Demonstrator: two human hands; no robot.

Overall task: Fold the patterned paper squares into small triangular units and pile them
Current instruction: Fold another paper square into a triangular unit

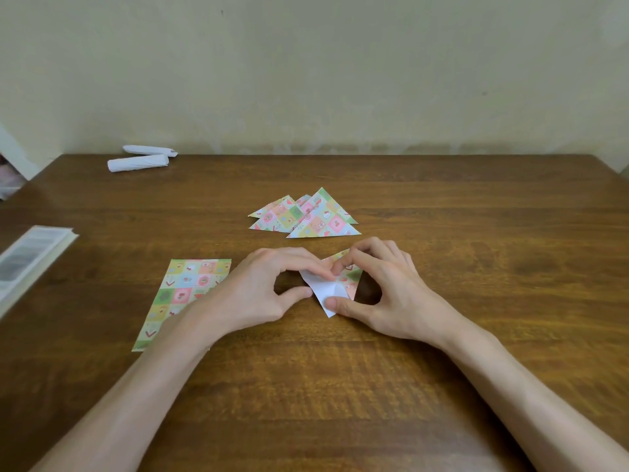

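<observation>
From the head view: mid-fold on one paper (327, 291), lying on the worktop (340, 396) right under the fingers (335, 304) of both hands. With the left hand (265, 291), curled into a loose ring, pinching the paper's left edge between thumb tip and forefinger tip, the forefinger bearing on the crease. With the right hand (388, 294), likewise curled, pressing the thumb on the white underside at the near corner and hooking the forefinger onto the patterned part above. Cannot tell how far any fingertip gets beneath the paper. Nothing else held in either hand. Judged from the upturned white flap and the pattern just right of the fingers: partway through a smaller fold, not the first diagonal.

Just beyond the fingers, apart from them: a pile (306, 216) of folded triangles, overlapping, larger by the look of it than the piece in hand. Left of the fingers, partly under the left wrist: flat sheets (185, 287), pattern up; cannot tell how many. Far beyond and left of the fingers: two white rolls (139, 161). At the far left edge: a pale box (30, 257), blurred.

Next, probably: line up the flap's edges, pin the near corner with the right thumb, run the left forefinger along the crease to flatten it, then carry the unit over to the pile. Calls for light, steady pressure to avoid slipping on the smooth wood
</observation>
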